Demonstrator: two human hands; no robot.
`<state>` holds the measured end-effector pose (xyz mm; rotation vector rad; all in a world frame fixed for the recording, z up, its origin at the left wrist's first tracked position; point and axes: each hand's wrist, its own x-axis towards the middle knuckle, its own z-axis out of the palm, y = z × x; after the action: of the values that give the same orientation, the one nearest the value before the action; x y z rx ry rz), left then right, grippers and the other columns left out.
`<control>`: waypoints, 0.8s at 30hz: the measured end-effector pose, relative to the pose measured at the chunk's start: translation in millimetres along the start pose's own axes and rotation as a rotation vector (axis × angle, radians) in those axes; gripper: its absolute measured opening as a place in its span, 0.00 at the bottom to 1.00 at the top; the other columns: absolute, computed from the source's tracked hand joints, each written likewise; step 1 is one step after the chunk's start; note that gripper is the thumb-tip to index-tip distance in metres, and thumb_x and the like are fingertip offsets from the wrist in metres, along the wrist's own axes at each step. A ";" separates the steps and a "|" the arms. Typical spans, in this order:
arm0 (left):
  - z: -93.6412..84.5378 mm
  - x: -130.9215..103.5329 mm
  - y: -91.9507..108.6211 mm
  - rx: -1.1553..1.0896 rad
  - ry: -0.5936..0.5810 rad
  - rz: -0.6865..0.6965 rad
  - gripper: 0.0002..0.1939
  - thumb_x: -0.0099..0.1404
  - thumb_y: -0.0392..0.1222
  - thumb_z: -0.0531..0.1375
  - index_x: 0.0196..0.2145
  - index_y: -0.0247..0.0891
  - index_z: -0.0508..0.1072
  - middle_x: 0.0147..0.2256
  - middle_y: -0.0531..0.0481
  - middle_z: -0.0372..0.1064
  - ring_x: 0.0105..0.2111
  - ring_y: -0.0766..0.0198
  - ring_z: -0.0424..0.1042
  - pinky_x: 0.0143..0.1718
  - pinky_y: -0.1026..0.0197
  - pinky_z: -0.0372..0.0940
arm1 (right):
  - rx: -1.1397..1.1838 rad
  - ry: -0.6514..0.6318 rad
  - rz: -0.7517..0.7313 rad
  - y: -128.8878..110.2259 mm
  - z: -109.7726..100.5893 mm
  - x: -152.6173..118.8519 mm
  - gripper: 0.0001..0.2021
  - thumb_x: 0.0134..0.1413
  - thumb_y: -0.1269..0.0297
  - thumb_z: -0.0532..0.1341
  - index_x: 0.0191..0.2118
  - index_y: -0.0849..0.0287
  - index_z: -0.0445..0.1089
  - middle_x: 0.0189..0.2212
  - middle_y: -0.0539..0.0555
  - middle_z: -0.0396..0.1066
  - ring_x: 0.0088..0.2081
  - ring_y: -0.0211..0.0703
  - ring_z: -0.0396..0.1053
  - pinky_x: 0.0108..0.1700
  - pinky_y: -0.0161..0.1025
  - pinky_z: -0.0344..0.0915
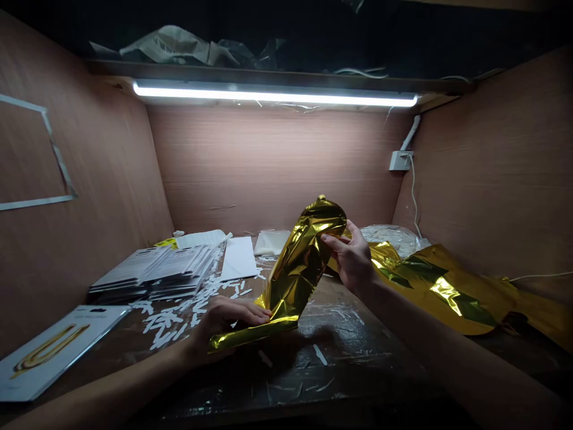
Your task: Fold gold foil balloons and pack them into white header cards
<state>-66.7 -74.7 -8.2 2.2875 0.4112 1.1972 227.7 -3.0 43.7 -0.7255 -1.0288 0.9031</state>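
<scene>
A shiny gold foil balloon (298, 257), flat and creased, is held up over the dark table (349, 358). Its rounded upper end leans to the right, and its lower part bends to the left in a narrow strip. My right hand (353, 257) pinches the upper right edge between thumb and fingers. Lower down, my left hand (228, 325) grips the bent bottom part, with its fingers lying over the foil. Some of the left fingers are hidden behind it.
Stacks of white packets (179, 269) and many small white paper strips (165, 322) lie left. A printed package (58, 352) is at the near left. More gold foil (439, 286) spreads on the right. A white card (239, 258) lies behind.
</scene>
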 end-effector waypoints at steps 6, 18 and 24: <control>-0.3 1.8 0.0 -0.021 -0.068 -0.087 0.09 0.64 0.46 0.69 0.39 0.39 0.84 0.40 0.38 0.82 0.42 0.48 0.82 0.46 0.49 0.76 | -0.059 -0.152 0.448 27.6 -7.4 -16.1 0.17 0.43 0.67 0.74 0.40 0.66 0.75 0.40 0.62 0.81 0.38 0.50 0.80 0.42 0.44 0.78; 2.9 -3.8 -9.9 0.015 -0.044 -0.124 0.10 0.59 0.35 0.71 0.41 0.41 0.84 0.40 0.44 0.82 0.43 0.50 0.82 0.51 0.49 0.76 | -0.795 -0.157 0.070 39.4 -38.0 -19.4 0.20 0.42 0.61 0.73 0.42 0.64 0.77 0.39 0.61 0.81 0.39 0.53 0.78 0.41 0.45 0.75; 1.3 -3.5 -9.2 0.019 -0.111 -0.126 0.12 0.58 0.35 0.71 0.42 0.39 0.84 0.41 0.42 0.82 0.43 0.49 0.82 0.50 0.51 0.76 | -0.822 -0.304 0.130 42.2 -28.9 -28.1 0.15 0.45 0.62 0.71 0.39 0.63 0.76 0.35 0.59 0.79 0.35 0.50 0.77 0.36 0.42 0.72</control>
<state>-67.8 -69.2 -16.4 2.2943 0.5186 1.0043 236.2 -11.5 -13.4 -1.3760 -1.6686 0.6939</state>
